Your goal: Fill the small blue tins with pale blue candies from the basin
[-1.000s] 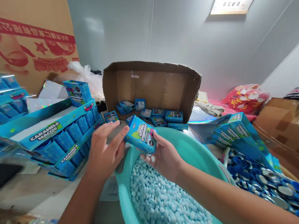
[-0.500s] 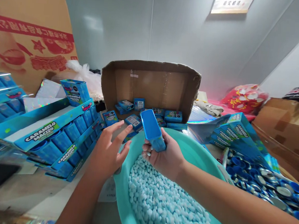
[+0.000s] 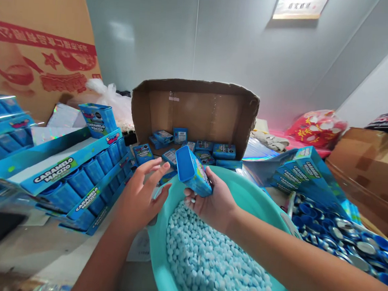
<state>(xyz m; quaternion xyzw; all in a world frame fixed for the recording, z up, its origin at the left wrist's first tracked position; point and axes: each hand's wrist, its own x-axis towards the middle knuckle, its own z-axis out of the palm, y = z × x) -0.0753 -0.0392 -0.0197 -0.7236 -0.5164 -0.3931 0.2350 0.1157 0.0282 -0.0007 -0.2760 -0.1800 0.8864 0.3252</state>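
Observation:
Over a turquoise basin (image 3: pixel 157 254) my right hand (image 3: pixel 215 202) holds a blue candy tin (image 3: pixel 194 172), tilted with its open mouth toward the left. A few pale pieces show by the fingertips of that hand. Light blue candies (image 3: pixel 215 262) lie heaped in the basin. My left hand (image 3: pixel 143 199) is held up at the basin's left rim with its fingers apart and nothing in them. What the tin contains is hidden from here.
On the left, display cartons (image 3: pixel 68 176) hold rows of blue tins. A cardboard box (image 3: pixel 196 114) lying on its side behind the basin holds several blue packs. Round blue and silver lids (image 3: pixel 340 240) are piled at right, beside a flat blue carton (image 3: pixel 301 175).
The tin in my right hand has turned and tipped to the left, so its printed side now shows. My left hand has barely moved.

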